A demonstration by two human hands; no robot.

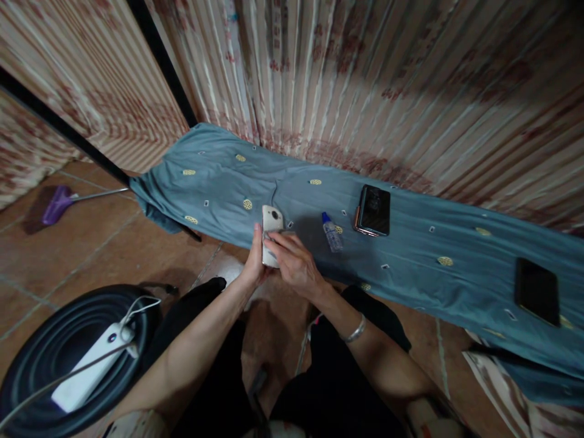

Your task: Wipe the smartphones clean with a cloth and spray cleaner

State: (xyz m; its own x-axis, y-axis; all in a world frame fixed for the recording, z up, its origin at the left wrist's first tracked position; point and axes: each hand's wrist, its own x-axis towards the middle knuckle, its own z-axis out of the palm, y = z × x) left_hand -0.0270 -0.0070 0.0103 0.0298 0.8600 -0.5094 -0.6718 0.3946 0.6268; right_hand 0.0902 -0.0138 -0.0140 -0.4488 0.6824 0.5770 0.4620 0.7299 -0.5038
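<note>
My left hand (254, 265) is closed around the left edge of a white smartphone (270, 258). The phone's back, with a round dark camera lens near the top, faces me. Across that back lie the bent, pressed-together fingers of my right hand (295, 263); whatever may be under the fingertips is too small to make out. Right of the hands, a small clear bottle with a blue cap (333, 234) lies on the blue cloth (292, 182). Farther right are a stack of dark phones (374, 210) and a single black phone (537, 292).
Below left, a coiled black hose (27, 359) sits on the tiled floor with a white power strip (89, 368) and its cord on top. A purple brush head (57, 205) on a metal rod is behind it. Striped curtains (319, 79) and black poles (159, 55) bound the back.
</note>
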